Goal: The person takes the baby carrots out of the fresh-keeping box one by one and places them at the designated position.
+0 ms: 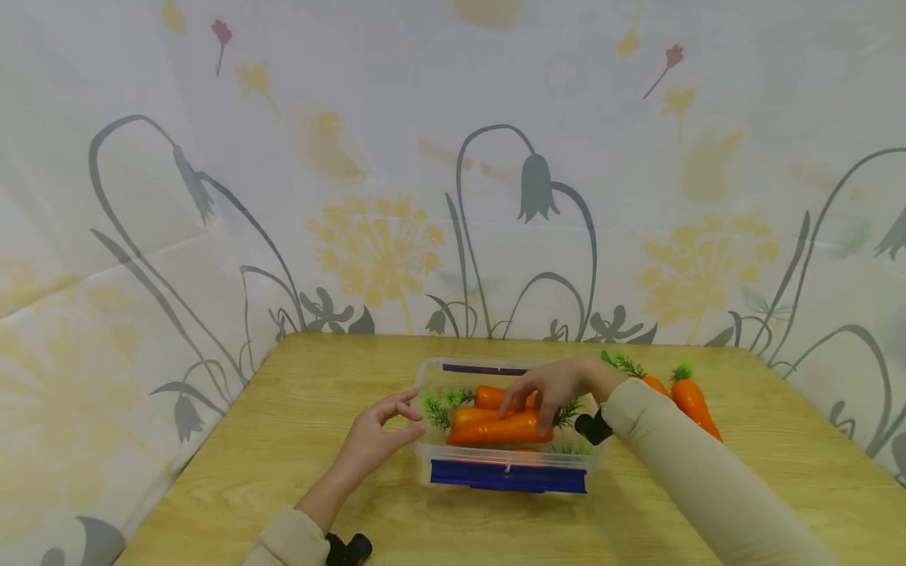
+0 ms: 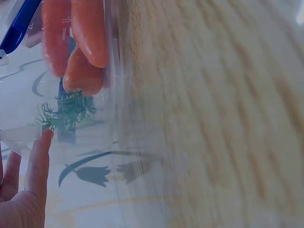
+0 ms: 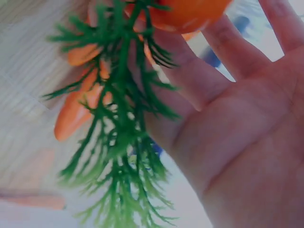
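A clear plastic box (image 1: pixel 453 454) with blue latches holds several orange toy carrots (image 1: pixel 488 395) with green leafy tops. My right hand (image 1: pixel 541 385) reaches down into it, fingers and thumb about the uppermost carrot (image 1: pixel 488 430), whose narrow end points left. In the right wrist view, that carrot's leaves (image 3: pixel 123 104) hang beside the palm, with its orange end (image 3: pixel 190 14) at the fingers. To the left of the box, my left hand (image 1: pixel 378 428) has its fingers extended, fingertips right at the box's rim. The left wrist view shows those fingers (image 2: pixel 39 164) beside the see-through wall.
More carrots (image 1: pixel 694 402) lie on the wooden table (image 1: pixel 283 424) right of the box, partly behind my right forearm. A floral-patterned cloth (image 1: pixel 396 157) hangs behind the table. Small black devices (image 1: pixel 593 427) are worn at both wrists.
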`<state>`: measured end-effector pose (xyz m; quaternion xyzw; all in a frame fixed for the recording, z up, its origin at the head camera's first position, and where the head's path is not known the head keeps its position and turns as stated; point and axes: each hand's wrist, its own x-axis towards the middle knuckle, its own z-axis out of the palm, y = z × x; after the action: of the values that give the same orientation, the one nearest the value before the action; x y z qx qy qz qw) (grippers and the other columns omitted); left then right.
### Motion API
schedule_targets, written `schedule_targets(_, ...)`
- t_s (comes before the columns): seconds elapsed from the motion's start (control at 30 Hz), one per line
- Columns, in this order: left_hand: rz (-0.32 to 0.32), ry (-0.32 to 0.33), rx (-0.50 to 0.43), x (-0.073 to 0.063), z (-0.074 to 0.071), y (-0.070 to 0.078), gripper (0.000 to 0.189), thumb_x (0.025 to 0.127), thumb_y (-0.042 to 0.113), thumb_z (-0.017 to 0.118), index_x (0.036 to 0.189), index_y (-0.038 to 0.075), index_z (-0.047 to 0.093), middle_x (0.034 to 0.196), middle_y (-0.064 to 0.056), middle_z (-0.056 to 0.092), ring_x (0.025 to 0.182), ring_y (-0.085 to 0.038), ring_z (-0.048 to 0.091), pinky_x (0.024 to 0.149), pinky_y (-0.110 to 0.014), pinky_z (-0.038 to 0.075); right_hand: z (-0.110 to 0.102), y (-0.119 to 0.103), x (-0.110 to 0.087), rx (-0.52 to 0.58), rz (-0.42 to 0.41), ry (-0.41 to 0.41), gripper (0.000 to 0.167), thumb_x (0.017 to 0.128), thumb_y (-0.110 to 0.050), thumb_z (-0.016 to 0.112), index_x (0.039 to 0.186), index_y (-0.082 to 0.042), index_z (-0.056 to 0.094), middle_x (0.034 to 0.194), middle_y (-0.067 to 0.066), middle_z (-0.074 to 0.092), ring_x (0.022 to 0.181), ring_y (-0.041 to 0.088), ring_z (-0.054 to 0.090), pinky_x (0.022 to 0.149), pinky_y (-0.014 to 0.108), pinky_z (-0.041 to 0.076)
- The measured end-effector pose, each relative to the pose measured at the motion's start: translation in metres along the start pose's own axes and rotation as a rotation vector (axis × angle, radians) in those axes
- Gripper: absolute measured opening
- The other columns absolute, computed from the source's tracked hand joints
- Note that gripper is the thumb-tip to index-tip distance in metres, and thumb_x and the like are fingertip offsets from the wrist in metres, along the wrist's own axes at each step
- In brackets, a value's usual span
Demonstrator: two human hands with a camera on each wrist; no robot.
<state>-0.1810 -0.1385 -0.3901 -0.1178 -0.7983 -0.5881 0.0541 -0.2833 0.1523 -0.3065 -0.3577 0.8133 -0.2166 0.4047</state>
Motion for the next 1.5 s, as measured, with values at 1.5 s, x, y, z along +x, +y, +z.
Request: schedule_targets(1.5, -0.001, 0.016, 0.012, -0.001, 0.002, 0.000, 0.011, 0.083, 0.014, 0.070, 0.090, 0.006, 0.068, 0.136, -0.004, 0.049, 0.128, -0.034, 0.037, 0.098, -0.059, 0.031, 0.035, 0.044, -0.087, -0.056, -0.224, 0.763, 0.055, 0.084, -0.018, 0.070, 0.132, -0.006, 0.047, 0.120, 0.021, 0.050, 0.094, 0.028, 0.056, 0.073, 0.035, 0.051)
